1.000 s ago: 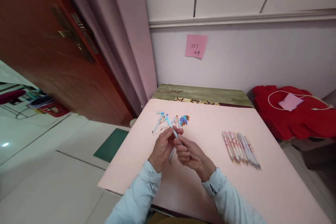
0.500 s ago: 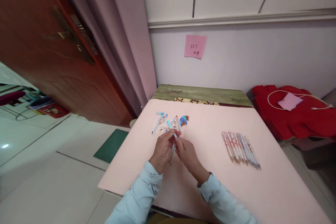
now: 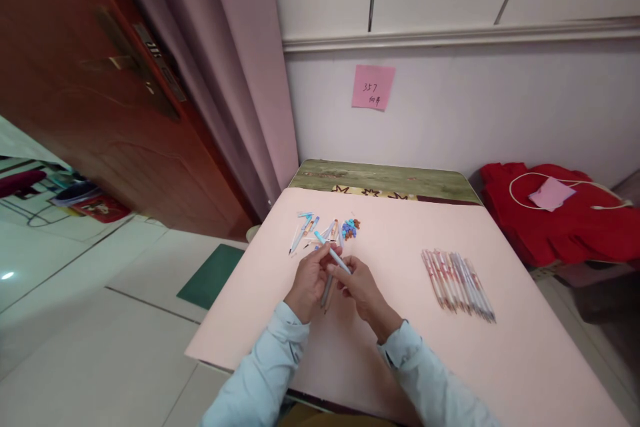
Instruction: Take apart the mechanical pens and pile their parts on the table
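Note:
Both my hands meet over the table's near left half. My left hand (image 3: 309,283) is closed with its fingertips around a pale pen with a light-blue end (image 3: 339,259), which slants from upper left to lower right. The thumb and fingers of my right hand (image 3: 364,288) pinch the pen's lower right part. Below it a greyish pen (image 3: 327,297) points toward me beside my left palm; I cannot tell whether it is held or lies on the table. Just beyond are loose pens and pen parts (image 3: 300,235) and a pile of small blue and brown pieces (image 3: 351,229).
A row of several pens (image 3: 457,283) lies side by side at the right on the pink tabletop (image 3: 400,360). Red cloth (image 3: 520,213) with a white cable is beyond the table's right edge. A wooden door (image 3: 165,147) and a curtain (image 3: 245,47) stand at the left.
My right hand has shifted slightly right and up along the pen. More of the pen's pale barrel shows between the hands, and it lies flatter. The loose pieces have not moved.

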The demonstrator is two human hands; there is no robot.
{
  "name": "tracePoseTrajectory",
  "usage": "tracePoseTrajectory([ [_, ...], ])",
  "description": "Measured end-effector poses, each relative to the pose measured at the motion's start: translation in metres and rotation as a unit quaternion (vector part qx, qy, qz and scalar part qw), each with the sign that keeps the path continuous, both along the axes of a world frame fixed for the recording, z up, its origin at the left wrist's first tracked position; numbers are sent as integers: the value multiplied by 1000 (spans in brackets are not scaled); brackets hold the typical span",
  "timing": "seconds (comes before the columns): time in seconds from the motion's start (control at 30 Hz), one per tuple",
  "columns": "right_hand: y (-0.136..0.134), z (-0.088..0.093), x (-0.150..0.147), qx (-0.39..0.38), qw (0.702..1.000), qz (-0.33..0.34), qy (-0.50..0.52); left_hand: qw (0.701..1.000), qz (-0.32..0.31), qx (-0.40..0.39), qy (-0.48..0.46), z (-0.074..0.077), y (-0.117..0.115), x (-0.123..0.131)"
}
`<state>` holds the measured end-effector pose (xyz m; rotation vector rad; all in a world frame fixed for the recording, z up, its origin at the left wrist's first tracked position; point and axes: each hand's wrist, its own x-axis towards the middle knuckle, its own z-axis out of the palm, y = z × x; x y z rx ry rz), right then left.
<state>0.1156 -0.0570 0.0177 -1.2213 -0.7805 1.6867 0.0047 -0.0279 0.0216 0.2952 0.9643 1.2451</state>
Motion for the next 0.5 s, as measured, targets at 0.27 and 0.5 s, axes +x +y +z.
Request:
tracePoseTrajectory([
  [0.27, 3, 2, -2, 20, 999, -8, -36, 1000, 25, 7, -2, -10, 3, -4],
  [0.5, 1, -2, -4, 47, 999, -2, -21, 999, 39, 0, 11, -15, 10, -11],
])
